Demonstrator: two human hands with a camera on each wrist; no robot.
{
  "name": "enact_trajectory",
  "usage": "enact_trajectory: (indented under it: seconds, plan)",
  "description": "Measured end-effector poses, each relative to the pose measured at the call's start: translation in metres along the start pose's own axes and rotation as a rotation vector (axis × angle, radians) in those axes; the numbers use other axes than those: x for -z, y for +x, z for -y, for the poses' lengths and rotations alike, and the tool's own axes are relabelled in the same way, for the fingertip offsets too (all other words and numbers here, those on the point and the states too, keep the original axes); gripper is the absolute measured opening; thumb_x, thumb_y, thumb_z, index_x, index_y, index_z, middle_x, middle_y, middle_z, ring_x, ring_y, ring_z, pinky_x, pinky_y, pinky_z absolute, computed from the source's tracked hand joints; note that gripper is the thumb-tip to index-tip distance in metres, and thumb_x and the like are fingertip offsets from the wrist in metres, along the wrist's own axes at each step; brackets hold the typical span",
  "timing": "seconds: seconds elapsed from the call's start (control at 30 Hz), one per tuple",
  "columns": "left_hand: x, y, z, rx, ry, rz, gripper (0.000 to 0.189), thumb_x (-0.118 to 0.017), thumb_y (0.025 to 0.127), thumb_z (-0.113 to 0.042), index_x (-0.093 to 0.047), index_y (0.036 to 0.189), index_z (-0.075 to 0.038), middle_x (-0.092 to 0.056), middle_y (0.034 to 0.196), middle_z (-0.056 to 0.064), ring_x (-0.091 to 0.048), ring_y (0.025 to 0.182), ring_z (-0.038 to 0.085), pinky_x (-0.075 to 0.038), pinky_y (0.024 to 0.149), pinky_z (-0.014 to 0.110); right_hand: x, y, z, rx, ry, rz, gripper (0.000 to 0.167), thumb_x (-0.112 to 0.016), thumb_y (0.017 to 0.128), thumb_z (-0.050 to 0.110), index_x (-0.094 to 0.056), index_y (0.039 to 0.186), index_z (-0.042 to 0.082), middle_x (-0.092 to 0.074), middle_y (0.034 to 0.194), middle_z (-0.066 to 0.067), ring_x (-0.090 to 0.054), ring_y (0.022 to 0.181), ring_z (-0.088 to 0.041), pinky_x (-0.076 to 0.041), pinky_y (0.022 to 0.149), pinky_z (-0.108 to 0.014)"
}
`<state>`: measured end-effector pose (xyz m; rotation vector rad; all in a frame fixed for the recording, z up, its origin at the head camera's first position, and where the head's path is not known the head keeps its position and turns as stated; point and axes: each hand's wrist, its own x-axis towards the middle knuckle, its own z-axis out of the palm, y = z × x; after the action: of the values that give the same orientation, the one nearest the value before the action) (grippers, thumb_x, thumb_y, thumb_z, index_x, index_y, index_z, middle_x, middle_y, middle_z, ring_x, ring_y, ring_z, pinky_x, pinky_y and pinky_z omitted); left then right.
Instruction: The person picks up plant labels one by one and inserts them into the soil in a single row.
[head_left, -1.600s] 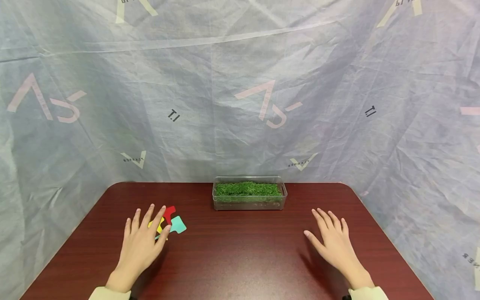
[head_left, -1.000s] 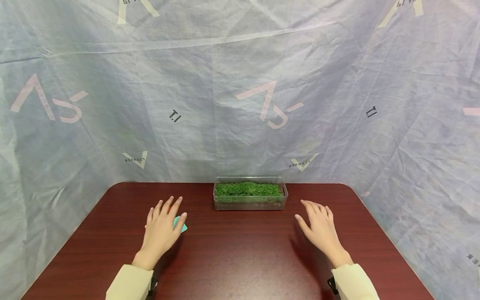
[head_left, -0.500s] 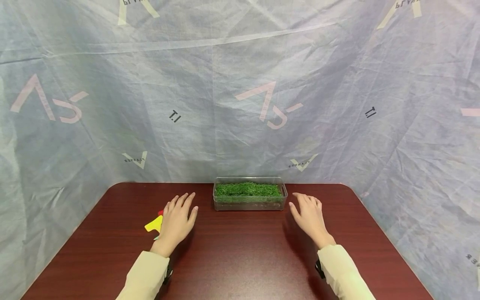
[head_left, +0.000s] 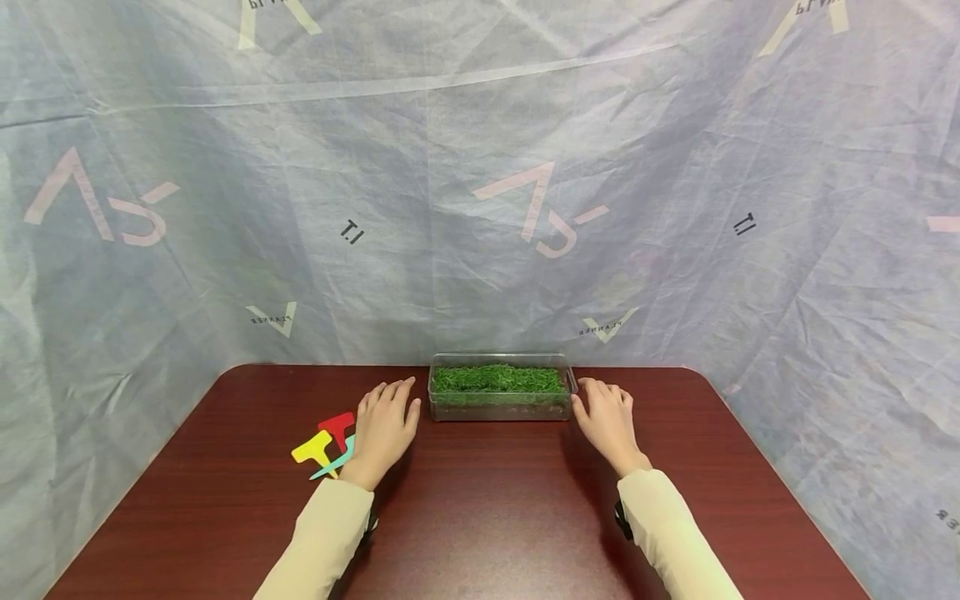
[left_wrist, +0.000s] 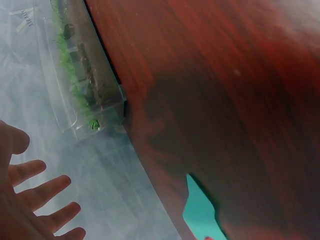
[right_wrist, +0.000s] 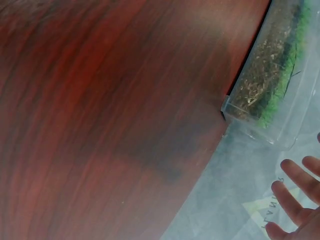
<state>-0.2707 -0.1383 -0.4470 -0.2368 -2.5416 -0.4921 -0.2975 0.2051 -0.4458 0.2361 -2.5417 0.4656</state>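
A clear plastic box (head_left: 498,410) with green grass (head_left: 498,379) over brown soil stands near the table's back edge. My left hand (head_left: 384,429) hovers just off its left end, fingers spread and holding nothing; a gap shows in the left wrist view. Off the right end is my right hand (head_left: 606,425), its fingers loosely bent; in the head view its thumb overlaps the box's edge, and I cannot tell if it touches. Beside my left wrist lie T-shaped plant labels: yellow (head_left: 312,447), red (head_left: 337,426) and teal (head_left: 334,467), the teal one partly covered by that hand.
The dark red-brown wooden table (head_left: 480,508) has rounded far corners. Grey printed cloth (head_left: 480,208) hangs behind it and along both sides. Hand shadows fall on the tabletop.
My left hand has moved right and away, over the labels and past them, toward the box. My right hand has come left and forward to the other end. Box and labels look unmoved.
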Motion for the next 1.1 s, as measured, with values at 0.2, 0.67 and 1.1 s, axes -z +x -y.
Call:
enact_trajectory:
  seconds: [0.2,0.67,1.1]
  plan:
    - [-0.010,0.008,-0.006,0.034,-0.004,0.037,0.038,-0.048,0.094,-0.028,-0.052,0.128,-0.011,-0.058,0.121,0.014,-0.046,0.118,0.039,-0.032,0.100,0.054,-0.004,0.006,0.003,-0.051,-0.008,0.037,0.029,-0.057,0.089,0.022,-0.058,0.112,0.004,-0.064,0.105,-0.015,-0.052,0.096,-0.036,-0.031,0.090,-0.055]
    - [-0.030,0.019,-0.007,0.092,-0.039,0.086,0.037,-0.049,0.094,-0.027,-0.053,0.127,-0.010,-0.060,0.118,0.014,-0.050,0.112,0.038,-0.035,0.096,0.055,-0.017,0.019,-0.003,-0.156,0.015,0.067,0.026,-0.055,0.090,0.022,-0.058,0.108,0.004,-0.065,0.097,-0.016,-0.054,0.089,-0.037,-0.033,0.086,-0.054]
    - [-0.033,0.023,-0.009,0.104,-0.067,0.112,0.038,-0.046,0.095,-0.025,-0.051,0.131,-0.013,-0.060,0.118,0.015,-0.051,0.111,0.038,-0.037,0.094,0.054,-0.021,0.028,0.003,-0.183,0.019,0.146,0.032,-0.053,0.090,0.017,-0.058,0.118,0.002,-0.063,0.109,-0.021,-0.056,0.097,-0.039,-0.036,0.084,-0.055]
